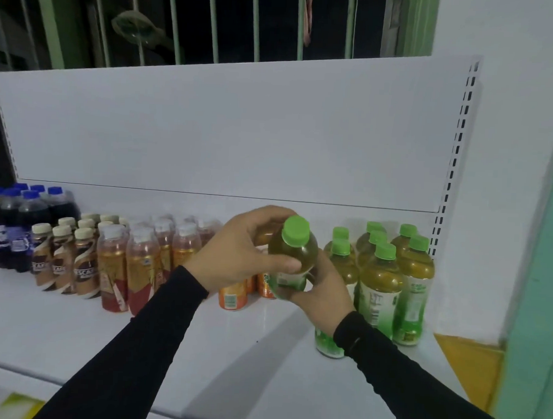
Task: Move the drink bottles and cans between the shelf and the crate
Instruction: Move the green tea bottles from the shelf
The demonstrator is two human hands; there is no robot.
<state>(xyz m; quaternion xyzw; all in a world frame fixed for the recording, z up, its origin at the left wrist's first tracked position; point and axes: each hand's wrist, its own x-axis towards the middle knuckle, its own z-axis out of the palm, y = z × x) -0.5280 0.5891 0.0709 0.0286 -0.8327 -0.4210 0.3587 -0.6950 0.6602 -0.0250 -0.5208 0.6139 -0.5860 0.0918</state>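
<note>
- Both arms, in black sleeves, reach forward over the white shelf [73,336] and meet at one green-capped tea bottle [293,257], held tilted above the shelf surface between the orange cans [233,297] and the standing green tea bottles [389,277]
- The left hand [241,258] comes in from the left, wrist low, fingers curled over the bottle's shoulder and thumb pressed across its front
- The right hand [322,290] cups the bottle's lower half from below and behind, fingers wrapped round the label
- Further left on the shelf stand red-labelled tea bottles [140,260], coffee bottles [62,260] and dark blue-capped soda bottles [11,223]
- The crate is out of view
</note>
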